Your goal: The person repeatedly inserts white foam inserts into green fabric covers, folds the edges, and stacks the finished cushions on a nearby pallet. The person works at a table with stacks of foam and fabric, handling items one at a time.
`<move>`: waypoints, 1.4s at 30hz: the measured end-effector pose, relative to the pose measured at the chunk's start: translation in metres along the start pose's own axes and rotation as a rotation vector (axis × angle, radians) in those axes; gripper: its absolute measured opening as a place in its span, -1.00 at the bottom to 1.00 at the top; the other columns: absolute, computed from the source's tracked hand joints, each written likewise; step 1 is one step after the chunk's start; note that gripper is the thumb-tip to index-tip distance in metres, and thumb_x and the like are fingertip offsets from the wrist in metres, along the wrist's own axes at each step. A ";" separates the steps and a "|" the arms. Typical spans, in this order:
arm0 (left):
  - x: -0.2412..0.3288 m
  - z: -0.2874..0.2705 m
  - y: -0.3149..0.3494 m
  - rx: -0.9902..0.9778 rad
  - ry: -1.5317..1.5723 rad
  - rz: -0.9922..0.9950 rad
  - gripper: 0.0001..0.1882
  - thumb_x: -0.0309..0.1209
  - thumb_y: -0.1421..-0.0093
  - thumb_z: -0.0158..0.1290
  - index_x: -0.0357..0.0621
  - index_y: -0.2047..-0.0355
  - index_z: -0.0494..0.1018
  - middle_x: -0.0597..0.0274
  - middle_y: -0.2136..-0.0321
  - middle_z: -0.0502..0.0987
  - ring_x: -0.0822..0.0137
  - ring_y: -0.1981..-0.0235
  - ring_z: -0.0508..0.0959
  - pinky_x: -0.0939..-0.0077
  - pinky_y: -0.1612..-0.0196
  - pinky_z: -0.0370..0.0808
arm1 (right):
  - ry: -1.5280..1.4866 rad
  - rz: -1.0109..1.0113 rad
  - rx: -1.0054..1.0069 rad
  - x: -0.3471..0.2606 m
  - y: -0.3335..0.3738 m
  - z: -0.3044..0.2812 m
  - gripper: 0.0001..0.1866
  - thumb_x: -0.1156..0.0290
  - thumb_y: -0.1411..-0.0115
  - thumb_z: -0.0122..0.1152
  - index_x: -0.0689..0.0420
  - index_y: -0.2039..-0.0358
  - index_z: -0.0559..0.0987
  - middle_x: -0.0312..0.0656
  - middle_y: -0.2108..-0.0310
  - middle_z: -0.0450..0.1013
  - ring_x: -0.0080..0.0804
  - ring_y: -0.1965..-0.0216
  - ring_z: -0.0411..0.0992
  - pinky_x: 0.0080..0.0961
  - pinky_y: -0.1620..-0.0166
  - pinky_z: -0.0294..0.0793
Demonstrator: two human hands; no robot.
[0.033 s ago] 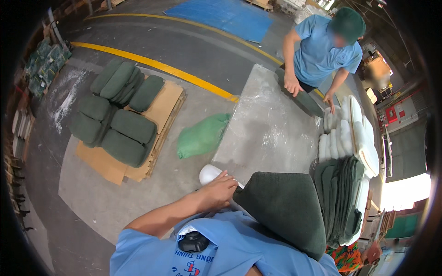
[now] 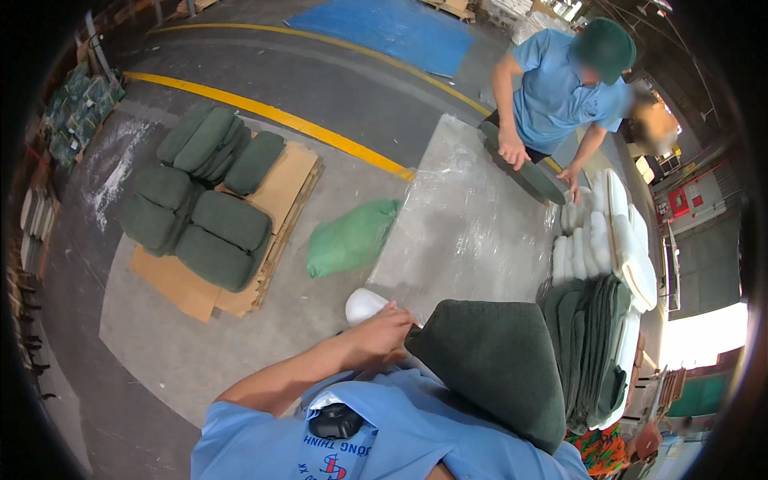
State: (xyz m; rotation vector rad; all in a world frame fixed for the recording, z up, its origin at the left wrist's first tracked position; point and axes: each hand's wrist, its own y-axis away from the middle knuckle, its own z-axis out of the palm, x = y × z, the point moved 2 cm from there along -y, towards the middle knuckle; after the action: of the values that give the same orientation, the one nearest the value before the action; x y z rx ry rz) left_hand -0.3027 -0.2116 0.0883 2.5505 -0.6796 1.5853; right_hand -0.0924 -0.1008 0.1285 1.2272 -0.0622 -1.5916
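Observation:
Against my front leans a dark green cushion cover (image 2: 492, 364), standing tilted and filling the lower middle of the view. My left hand (image 2: 388, 330) is closed at its left corner, fingers bent around the fabric edge. Just beyond that hand a white rounded end (image 2: 366, 306) sticks out; what it belongs to is hidden. My right hand is out of sight, behind the cover or below the frame. Across the table, a co-worker (image 2: 560, 96) grips a dark green cushion (image 2: 524, 172) with one hand and reaches the other to the white pads (image 2: 588, 232).
A table (image 2: 456, 240) under clear plastic film lies ahead. Folded dark green covers (image 2: 588, 344) are piled to the right. On the left, a pallet with cardboard (image 2: 292, 172) bears several green cushions (image 2: 224, 220). A green sack (image 2: 352, 238) sits on the floor between.
The co-worker's fingers on the cushion have curled in, and the co-worker's head has dipped slightly. My left hand and the cover stay nearly still.

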 end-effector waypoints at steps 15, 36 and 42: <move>0.036 0.017 0.011 0.259 1.941 -0.152 -0.57 -0.29 -0.57 -0.13 -0.23 -0.32 0.36 0.16 -0.22 0.53 0.25 -0.27 0.49 0.12 -0.41 0.30 | 0.263 0.107 -0.124 -0.055 -0.008 0.038 -0.81 0.38 -0.34 0.34 0.20 0.13 0.61 -0.16 0.25 0.65 -0.45 0.25 0.63 -0.52 0.16 0.63; -0.096 0.053 0.047 1.191 1.110 -0.818 -0.75 -0.34 -0.59 -0.16 -0.17 0.11 0.49 0.33 0.28 0.57 0.47 0.25 0.45 0.49 0.09 0.42 | 0.941 -0.127 -0.259 0.004 -0.202 0.032 -0.83 0.38 -0.33 0.23 0.18 0.17 0.65 -0.39 0.28 0.59 -0.63 0.25 0.51 -0.57 0.18 0.52; -0.113 0.052 0.039 0.942 0.802 -0.843 -0.78 -0.60 -0.42 -0.01 -0.17 -0.03 0.47 0.27 0.15 0.56 0.38 0.13 0.50 0.44 -0.02 0.46 | 1.433 -0.285 0.030 0.000 -0.210 0.010 -0.76 0.31 -0.28 0.27 0.19 0.15 0.67 0.05 0.22 0.66 -0.19 0.15 0.63 -0.30 0.09 0.56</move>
State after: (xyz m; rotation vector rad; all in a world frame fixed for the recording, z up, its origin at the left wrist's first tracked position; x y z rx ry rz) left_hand -0.3169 -0.2235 -0.0408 1.6830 1.2607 2.4775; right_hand -0.2444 -0.0172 0.0102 2.1841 1.0218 -0.6033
